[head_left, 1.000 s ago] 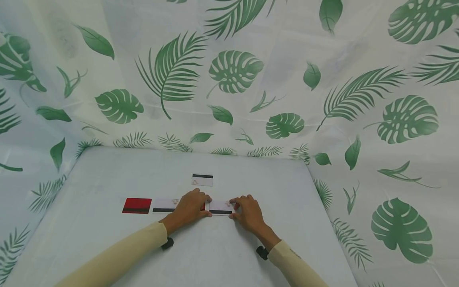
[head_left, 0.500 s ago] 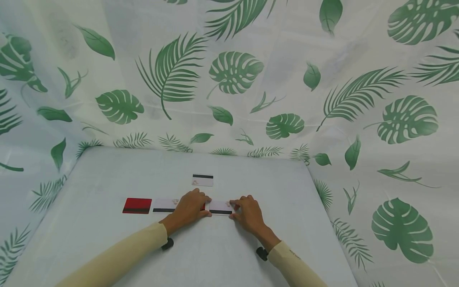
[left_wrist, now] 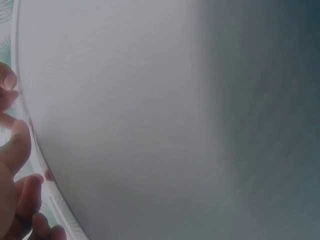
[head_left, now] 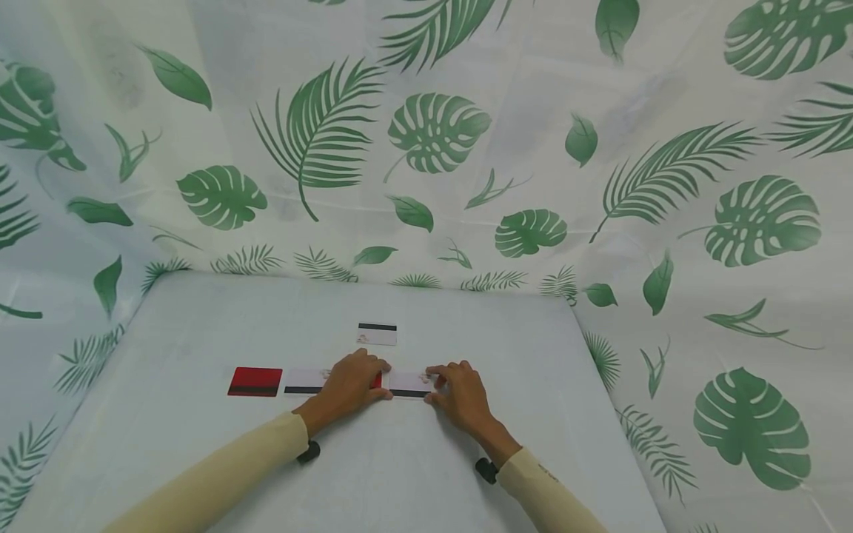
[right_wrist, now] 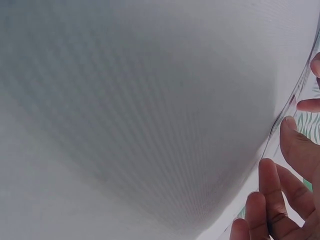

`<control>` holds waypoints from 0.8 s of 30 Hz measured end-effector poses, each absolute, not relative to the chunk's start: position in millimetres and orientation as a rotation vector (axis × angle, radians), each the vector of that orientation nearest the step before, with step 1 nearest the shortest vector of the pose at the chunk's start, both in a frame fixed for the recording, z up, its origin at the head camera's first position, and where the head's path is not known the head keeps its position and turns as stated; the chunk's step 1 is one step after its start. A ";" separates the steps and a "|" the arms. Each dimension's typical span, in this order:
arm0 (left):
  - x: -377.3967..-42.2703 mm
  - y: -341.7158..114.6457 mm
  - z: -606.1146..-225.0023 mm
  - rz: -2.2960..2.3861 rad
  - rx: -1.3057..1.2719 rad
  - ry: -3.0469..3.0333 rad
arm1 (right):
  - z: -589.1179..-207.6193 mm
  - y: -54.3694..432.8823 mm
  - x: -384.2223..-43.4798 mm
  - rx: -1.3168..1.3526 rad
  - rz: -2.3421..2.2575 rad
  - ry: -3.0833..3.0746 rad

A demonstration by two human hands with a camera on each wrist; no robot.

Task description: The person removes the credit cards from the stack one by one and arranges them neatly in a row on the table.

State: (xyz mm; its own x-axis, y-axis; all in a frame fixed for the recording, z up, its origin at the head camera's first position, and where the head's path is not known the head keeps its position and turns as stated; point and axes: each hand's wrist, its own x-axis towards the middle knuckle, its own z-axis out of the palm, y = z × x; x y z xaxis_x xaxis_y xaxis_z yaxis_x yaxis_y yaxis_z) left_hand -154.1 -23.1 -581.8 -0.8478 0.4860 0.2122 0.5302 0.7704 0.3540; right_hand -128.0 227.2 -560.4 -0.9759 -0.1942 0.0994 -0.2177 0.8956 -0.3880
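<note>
We see a striped white card point(head_left: 409, 383) lying flat on the desk point(head_left: 400, 474) between both hands. The left hand point(head_left: 348, 381) pinches its near end between finger and thumb; the right hand point(head_left: 461, 396) pinches the opposite end likewise. Under the left hand we make out part of a red card point(head_left: 377, 380). Left of that hand lie a second white card point(head_left: 303, 381), partly covered, and another red one point(head_left: 255, 382); a third white card point(head_left: 376, 334) lies beyond it.

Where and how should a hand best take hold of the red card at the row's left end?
The red card lies flat on the table, so its thin edges likely offer the best grip: pinch its far and near edges, coming from the left. A white card sits close on its right; no card lies on its left.
</note>
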 end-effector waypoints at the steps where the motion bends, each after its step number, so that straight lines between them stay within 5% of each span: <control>1: -154.6 -23.4 -581.3 -0.620 -0.820 -2.853 | -560.9 227.4 -128.5 0.326 0.624 -2.998; 24: -161.2 -32.9 -574.7 -0.603 -0.781 -2.853 | -558.3 226.0 -136.3 0.311 0.643 -2.984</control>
